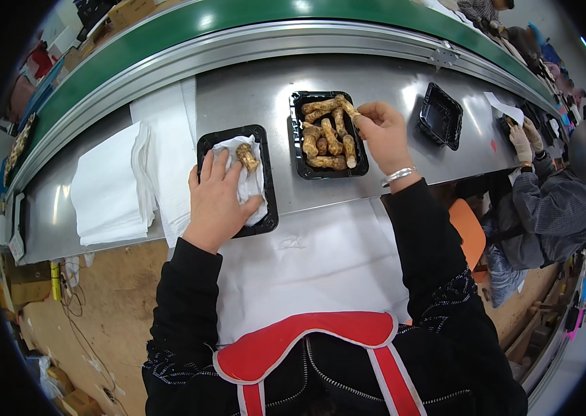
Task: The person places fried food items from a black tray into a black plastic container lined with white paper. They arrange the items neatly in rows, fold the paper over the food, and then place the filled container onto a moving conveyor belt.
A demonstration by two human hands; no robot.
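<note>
My left hand (pixel 218 202) lies with fingers spread over crumpled white paper (pixel 252 186) in a black plastic tray (pixel 271 208). One brown, knobbly piece (pixel 247 158), like a thick root or mushroom, rests on that paper beside my fingertips. To the right, a second black tray (pixel 300 166) is filled with several similar pieces (pixel 331 139), some with pale cut ends. At its upper right corner my right hand (pixel 384 135) pinches the end of another brown knobbly piece (pixel 347 105), tilted above the others; whether it still touches them I cannot tell.
White sheets (pixel 109 187) are stacked on the metal table (pixel 244 90) at left. An unfilled black tray (pixel 440 116) stands further right. Behind runs a metal rail (pixel 251 52) beside a green belt (pixel 237 15). At far right a gloved person (pixel 549 208) works.
</note>
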